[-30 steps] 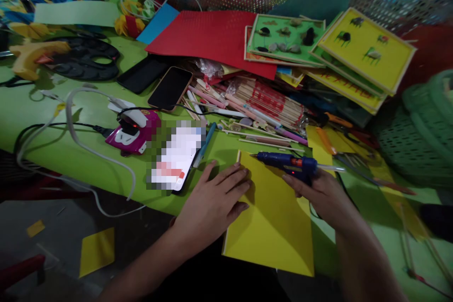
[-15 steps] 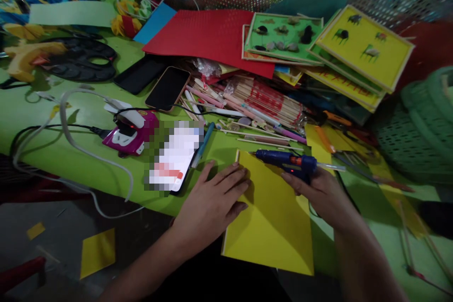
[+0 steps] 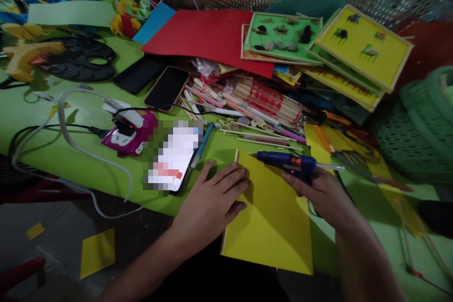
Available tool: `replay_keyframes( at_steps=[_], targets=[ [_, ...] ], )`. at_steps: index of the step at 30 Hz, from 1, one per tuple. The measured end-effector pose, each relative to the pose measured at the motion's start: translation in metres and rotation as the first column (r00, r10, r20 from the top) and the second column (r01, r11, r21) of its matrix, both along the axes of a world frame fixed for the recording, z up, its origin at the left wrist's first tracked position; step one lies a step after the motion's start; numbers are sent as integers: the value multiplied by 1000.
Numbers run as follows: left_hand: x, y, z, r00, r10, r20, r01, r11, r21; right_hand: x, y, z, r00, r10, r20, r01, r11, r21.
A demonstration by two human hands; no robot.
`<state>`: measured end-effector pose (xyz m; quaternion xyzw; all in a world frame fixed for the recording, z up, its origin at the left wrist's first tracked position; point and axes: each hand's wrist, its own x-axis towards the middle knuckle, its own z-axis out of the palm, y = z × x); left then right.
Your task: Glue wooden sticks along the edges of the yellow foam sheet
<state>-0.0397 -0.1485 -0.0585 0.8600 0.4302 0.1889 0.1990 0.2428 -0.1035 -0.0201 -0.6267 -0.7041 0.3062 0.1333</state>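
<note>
A yellow sheet of card (image 3: 272, 226) lies at the table's front edge, its lower part reaching past it. Along its left side runs a thin wooden stick (image 3: 236, 155), mostly covered by my left hand (image 3: 214, 196). That hand lies flat over the card's left edge, fingers stretched out. My right hand (image 3: 318, 191) grips a blue glue gun (image 3: 286, 162) with a small red light lit. Its nozzle points left, near the card's top left corner and the stick's upper end. A clear glue stick (image 3: 331, 166) pokes out of the gun's back.
A lit phone (image 3: 177, 160) and a teal pen (image 3: 204, 141) lie left of the card. Behind are loose sticks and pens, a magenta power strip (image 3: 130, 134) with cables, and framed cards (image 3: 364, 47). A green basket (image 3: 417, 122) stands right.
Almost nothing differs. Both hands, the glue gun and the card keep their places; the view has shifted very slightly.
</note>
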Motion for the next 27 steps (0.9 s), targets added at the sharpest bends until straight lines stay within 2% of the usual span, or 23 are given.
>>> replay_keyframes(
  at_steps=[27],
  targets=[
    [0, 0, -1, 1000, 0, -19, 0, 1000, 11, -6, 2, 3, 1000, 12, 0, -12, 1000, 22]
  ],
)
